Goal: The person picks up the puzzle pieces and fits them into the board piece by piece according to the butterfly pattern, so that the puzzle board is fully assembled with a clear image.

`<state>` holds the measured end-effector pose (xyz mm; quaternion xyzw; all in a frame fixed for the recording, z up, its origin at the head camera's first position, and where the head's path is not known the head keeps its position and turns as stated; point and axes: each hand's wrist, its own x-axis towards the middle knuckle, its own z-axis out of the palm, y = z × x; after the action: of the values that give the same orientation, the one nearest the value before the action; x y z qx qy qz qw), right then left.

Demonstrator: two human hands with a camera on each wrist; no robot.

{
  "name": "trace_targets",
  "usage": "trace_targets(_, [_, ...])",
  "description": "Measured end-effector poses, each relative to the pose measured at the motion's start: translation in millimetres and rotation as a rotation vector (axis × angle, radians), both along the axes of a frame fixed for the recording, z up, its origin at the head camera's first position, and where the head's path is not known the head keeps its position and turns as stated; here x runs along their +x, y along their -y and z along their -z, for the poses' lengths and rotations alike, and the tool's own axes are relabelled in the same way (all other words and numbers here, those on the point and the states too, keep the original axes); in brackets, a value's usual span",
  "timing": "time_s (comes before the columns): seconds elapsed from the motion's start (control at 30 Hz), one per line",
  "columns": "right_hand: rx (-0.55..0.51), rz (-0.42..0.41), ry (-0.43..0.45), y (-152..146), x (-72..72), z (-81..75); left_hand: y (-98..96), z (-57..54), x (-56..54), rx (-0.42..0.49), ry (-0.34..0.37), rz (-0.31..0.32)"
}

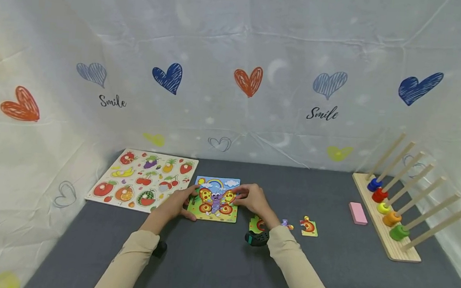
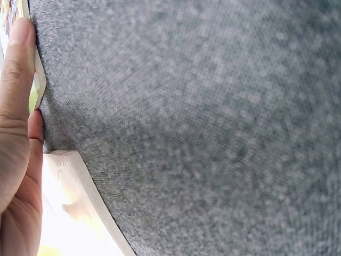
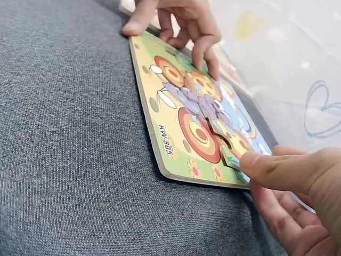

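butterfly puzzle board point(image 1: 212, 216): on the dark grey table point(image 1: 203, 269), between both hands. l. hand point(image 1: 173, 201): thumb at the board's near left corner, bent fingers over its l. side; i read this as a grip. r. hand point(image 1: 253, 198): thumb and fingers pinch the upper-right wing piece point(image 3: 234, 140) at the board's r. edge. a dark gap shows along that piece (not flush, per my r. wrist cam feed). the print "kw-805" is legible near the board's lower r. corner.

loose puzzle pieces point(image 1: 309, 228): approx. 3, near the r. wrist, two partly hidden by it. fruit puzzle board point(image 1: 120, 202): l. of the l. hand. far r.: pink block point(image 1: 358, 213), just beside the wooden peg stacker point(image 1: 406, 255) w/ blue, red, yellow, orange & green rings.
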<state>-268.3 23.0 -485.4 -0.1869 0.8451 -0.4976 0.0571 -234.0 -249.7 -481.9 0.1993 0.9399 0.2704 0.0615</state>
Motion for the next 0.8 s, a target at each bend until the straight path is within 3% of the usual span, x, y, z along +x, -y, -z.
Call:
trace_targets(0.23, [-0.010, 0.047, -0.040, 4, -0.2, 3.8, 0.6, 0.6, -0.4, -0.005, 0.006, -0.003])
trace_targets(0.53, [-0.014, 0.023, -0.065, 5, -1.4, 6.1, -2.1, -2.9, 1.3, -0.006, 0.004, 0.007])
trace_targets(0.8, [-0.171, -0.043, -0.068, 11, -1.3, 8.2, -0.6, -5.6, 2.6, -0.014, -0.016, 0.020])
